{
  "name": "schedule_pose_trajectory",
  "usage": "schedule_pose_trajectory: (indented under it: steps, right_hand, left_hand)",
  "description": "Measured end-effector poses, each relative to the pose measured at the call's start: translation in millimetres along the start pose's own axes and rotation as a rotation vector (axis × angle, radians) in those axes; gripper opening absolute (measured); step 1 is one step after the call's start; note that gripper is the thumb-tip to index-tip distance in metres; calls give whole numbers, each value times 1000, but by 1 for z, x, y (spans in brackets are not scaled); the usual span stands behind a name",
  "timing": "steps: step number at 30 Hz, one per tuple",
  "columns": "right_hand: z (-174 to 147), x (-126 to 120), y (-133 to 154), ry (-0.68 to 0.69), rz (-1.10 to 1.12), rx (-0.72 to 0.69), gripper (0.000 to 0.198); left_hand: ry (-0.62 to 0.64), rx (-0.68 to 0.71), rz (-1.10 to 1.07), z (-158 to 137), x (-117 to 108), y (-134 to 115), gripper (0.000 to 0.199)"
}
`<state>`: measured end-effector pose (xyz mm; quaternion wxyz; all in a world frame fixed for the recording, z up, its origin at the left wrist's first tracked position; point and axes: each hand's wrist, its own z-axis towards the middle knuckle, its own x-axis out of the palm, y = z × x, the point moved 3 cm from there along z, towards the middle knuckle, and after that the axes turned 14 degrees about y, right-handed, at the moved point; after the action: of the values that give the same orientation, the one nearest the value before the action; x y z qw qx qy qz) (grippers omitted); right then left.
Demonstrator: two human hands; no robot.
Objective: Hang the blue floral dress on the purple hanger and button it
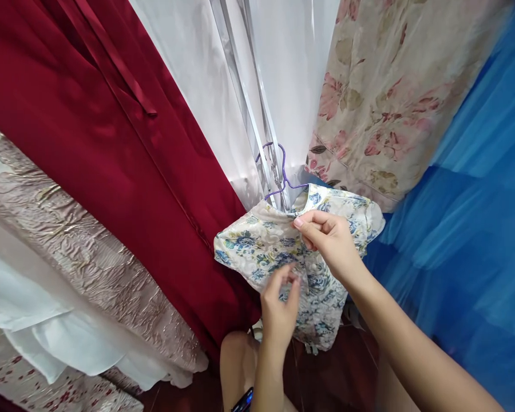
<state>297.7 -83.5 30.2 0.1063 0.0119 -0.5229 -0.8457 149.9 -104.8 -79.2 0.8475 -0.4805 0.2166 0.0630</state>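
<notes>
A white dress with blue and yellow-green flowers hangs from a purple hanger in front of me. My right hand is closed in a pinch at the middle of its neckline. A small silvery piece shows at those fingertips; it looks like a zipper pull, but is too small to be sure. Lower down, my left hand is in front of the dress, fingers curved and apart from the thumb, with nothing visible between them. Its fingertips are slightly blurred, so contact with the cloth is unclear.
Silvery metal poles rise behind the hanger. A dark red satin garment and a textured pinkish one hang at left. White fabric, a pink-flowered garment and blue tulle surround the rest. The floor is dark reddish tile.
</notes>
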Motion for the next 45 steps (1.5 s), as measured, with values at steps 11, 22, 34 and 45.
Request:
schedule_pose_trajectory:
  steps: [11,22,34,45]
  right_hand:
    - [4,-3,-9,79,154,-18,29]
    - [6,0,-31,231,277,6,36]
    - [-39,1,-71,295,205,174,37]
    - [-63,13,-91,343,276,253,32]
  left_hand:
    - [-9,211,84,97,-35,-83,23]
    - [-235,259,-238,106,-37,-73,22]
    - [-563,184,-528,122,-106,-20,24]
    - [-690,-418,-1096,110,-111,88,21]
